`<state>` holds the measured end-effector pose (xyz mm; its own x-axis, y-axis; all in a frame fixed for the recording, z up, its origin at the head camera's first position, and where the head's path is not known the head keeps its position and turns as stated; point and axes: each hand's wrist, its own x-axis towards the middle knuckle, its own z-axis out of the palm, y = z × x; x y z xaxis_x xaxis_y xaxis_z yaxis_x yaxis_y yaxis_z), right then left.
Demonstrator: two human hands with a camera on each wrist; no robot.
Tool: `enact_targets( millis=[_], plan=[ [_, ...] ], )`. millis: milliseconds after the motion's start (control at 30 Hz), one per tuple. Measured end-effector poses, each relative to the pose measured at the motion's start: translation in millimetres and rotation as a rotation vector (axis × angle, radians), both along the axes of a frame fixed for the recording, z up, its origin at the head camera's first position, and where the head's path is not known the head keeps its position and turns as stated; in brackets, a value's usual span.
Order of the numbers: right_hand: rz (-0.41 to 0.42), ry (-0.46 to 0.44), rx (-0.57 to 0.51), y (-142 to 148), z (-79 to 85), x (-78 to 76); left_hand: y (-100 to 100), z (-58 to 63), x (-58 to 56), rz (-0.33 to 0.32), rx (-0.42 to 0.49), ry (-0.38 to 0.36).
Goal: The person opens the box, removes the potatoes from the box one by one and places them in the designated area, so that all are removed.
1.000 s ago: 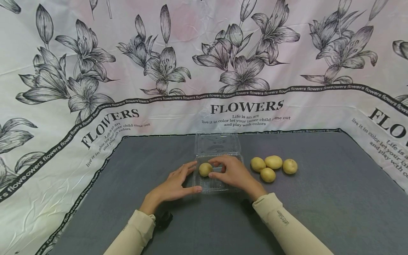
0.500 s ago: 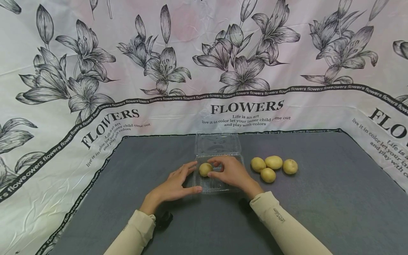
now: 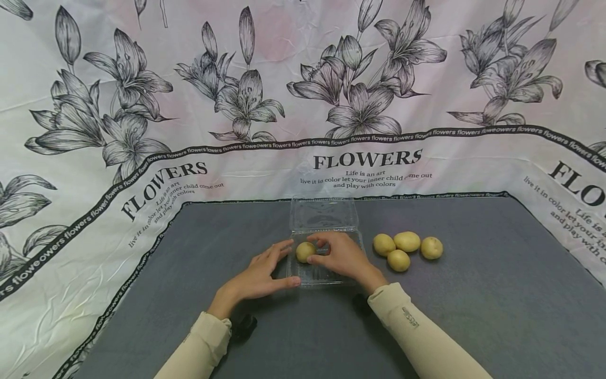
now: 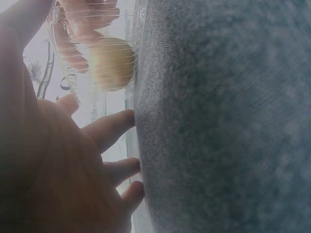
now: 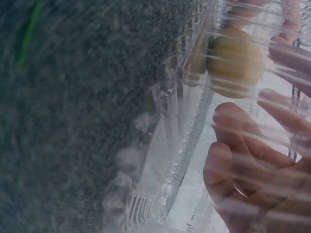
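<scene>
A clear plastic clamshell box (image 3: 326, 276) stands on the grey table, its lid (image 3: 323, 214) folded back behind it. One small yellow potato (image 3: 305, 252) is in the left part of the box. My right hand (image 3: 347, 258) reaches in from the right, thumb and index finger bent at the potato's right side. Seen through the ribbed plastic in the right wrist view, this potato (image 5: 235, 63) is beside those fingertips, the other fingers curled below. My left hand (image 3: 255, 273) is at the box's left side, fingers and thumb spread, tips right at its wall.
To the right of the box, several more potatoes (image 3: 406, 241) lie in a loose group on the grey table (image 3: 483, 295). A white flower-printed cloth (image 3: 265, 173) with lettering hangs behind and at the sides. Dark wrist-worn devices (image 3: 244, 327) show below both hands.
My right wrist and sleeve have shifted slightly to the left, while the right fingertips stay at the potato. The left hand, box and other potatoes have not moved.
</scene>
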<state>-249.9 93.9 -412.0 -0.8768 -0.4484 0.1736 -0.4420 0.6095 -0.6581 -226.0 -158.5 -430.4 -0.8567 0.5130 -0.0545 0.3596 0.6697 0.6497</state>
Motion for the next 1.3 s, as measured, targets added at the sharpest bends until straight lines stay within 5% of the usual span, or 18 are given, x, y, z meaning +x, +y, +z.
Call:
enact_targets(
  millis=[1300],
  plan=[
    [0.058,-0.017,-0.032,-5.1,-8.7,-7.7,-1.0,0.9,-0.2,0.0,-0.009,-0.01]
  ],
)
